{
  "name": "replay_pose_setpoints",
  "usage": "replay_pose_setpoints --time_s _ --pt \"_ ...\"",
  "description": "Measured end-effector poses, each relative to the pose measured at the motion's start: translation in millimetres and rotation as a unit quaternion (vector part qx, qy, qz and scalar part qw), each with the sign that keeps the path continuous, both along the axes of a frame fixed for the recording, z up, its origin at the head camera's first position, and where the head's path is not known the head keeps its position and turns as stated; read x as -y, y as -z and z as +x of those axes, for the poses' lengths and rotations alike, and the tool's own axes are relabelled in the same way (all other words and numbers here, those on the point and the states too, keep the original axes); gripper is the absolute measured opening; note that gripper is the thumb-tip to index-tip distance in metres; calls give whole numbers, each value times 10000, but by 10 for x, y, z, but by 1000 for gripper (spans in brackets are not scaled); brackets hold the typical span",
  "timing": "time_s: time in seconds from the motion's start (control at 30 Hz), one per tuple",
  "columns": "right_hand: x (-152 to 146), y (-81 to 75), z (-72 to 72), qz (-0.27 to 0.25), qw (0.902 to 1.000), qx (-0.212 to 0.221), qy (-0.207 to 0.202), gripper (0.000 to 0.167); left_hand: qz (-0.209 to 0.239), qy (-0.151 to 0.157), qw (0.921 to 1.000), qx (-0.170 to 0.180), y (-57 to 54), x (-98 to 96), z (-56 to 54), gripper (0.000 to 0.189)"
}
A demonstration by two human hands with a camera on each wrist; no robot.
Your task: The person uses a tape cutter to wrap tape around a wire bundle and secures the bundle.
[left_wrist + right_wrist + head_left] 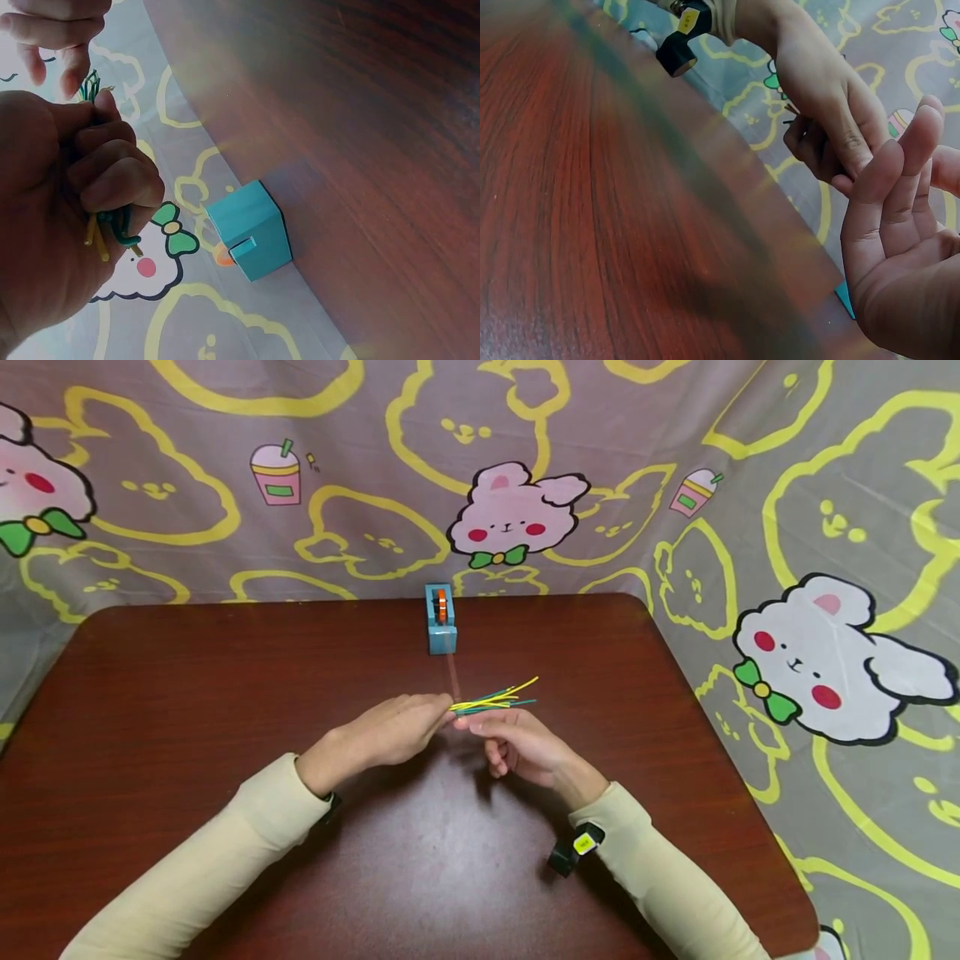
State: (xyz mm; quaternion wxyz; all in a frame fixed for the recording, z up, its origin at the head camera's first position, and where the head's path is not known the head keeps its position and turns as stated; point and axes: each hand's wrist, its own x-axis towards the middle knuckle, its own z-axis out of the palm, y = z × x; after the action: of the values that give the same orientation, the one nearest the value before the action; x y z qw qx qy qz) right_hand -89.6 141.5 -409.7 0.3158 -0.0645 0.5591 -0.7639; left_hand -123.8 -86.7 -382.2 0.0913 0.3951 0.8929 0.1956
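Thin yellow and green flexible strands [483,704], loosely bundled, held above the dark red-brown wooden bench [187,693], free ends fanning toward its right edge. Left hand [397,731]: fingers curled closed round the bundle, ends poking out both sides. Right hand [528,747]: fingers loosely bent, part-open, tips beside the left hand; any contact with strands cannot be told. Translucent tape strip [453,677] runs from light-blue tape dispenser [442,641], near far edge, toward the left fingers.
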Motion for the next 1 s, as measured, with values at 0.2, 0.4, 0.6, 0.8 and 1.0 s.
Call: replay_pose_setpoints --time_s 0.2,0.4,0.6,0.8,1.0 --pt "18 34 -4 108 9999 44 94 22 -44 -12 9999 98 -5 3 4 20" --pt "92 67 -2 364 9979 -8 538 18 -14 -28 9999 105 -13 6 13 22" --pt "170 100 -20 659 9933 -28 948 23 133 10 9999 -4 -30 8 16 23" --pt "213 127 -47 811 9911 -56 1057 35 295 74 9995 4 -40 19 20 19" --pt "246 139 -78 858 9882 -198 1256 21 404 76 9992 -20 -45 27 33 19"
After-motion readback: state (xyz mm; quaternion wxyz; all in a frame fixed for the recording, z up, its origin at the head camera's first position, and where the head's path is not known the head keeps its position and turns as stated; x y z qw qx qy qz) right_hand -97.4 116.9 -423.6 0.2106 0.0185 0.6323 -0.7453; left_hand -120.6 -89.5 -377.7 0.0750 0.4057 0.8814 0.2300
